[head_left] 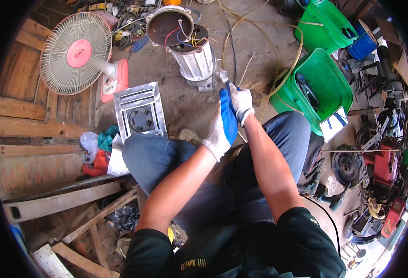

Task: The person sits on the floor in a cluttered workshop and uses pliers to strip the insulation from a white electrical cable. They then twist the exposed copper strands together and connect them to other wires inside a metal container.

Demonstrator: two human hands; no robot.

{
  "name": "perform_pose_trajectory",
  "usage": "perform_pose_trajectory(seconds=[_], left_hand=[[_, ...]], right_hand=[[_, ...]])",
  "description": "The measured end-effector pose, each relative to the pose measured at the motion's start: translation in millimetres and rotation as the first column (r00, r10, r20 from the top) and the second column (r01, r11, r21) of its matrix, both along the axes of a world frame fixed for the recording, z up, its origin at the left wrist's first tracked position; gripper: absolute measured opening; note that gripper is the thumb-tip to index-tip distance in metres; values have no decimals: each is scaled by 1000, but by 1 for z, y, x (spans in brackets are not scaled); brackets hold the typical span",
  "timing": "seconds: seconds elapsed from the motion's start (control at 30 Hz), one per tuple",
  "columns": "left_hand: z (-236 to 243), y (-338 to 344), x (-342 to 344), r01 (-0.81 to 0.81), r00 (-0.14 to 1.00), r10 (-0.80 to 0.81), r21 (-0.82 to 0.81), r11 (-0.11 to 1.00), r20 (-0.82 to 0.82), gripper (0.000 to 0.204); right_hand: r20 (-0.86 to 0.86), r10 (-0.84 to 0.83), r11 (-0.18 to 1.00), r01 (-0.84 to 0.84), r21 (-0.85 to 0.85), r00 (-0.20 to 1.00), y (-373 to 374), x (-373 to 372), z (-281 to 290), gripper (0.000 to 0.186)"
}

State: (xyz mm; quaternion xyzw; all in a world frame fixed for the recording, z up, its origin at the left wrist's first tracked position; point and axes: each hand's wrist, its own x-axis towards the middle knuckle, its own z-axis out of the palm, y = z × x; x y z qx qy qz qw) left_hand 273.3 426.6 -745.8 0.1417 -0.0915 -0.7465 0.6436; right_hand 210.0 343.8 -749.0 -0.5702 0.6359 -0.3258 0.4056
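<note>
Probably for steadiness, the left hand [224, 124] lies against the right hand [241, 101], which grips a pale-ended object [223, 75] just beside the upright motor housing [192, 66]. Whether the left grasps too, I cannot tell.

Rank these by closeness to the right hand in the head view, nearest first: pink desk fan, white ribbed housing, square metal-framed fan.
Going out from the right hand:
1. White ribbed housing, ahead, slightly left.
2. Square metal-framed fan, to the left.
3. Pink desk fan, upper left.
</note>
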Motion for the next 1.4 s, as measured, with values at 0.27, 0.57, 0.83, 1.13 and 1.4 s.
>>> perform_pose_trajectory(seconds=[0.27,0.57,0.83,1.13,1.4], left_hand=[[70,23,16,-226,866,239,-84,971,439,62],[221,-35,143,-342,711,441,-279,897,547,49],[186,-80,162,-394,314,-105,230,890,944,36],[147,-131,148,-222,544,-146,309,925,826,29],[130,-122,187,-124,682,-94,241,962,726,27]], right_hand=[[412,145,982,-181,49,900,19,17,11,54],[486,-317,931,171,322,814,-136,-15,-69,28],[122,-316,829,212,517,941,-194,-24,-134,36],[343,-401,861,221,458,850,-210,-19,-122,16],[394,85,991,-117,58,915,-134,-2,91,22]])
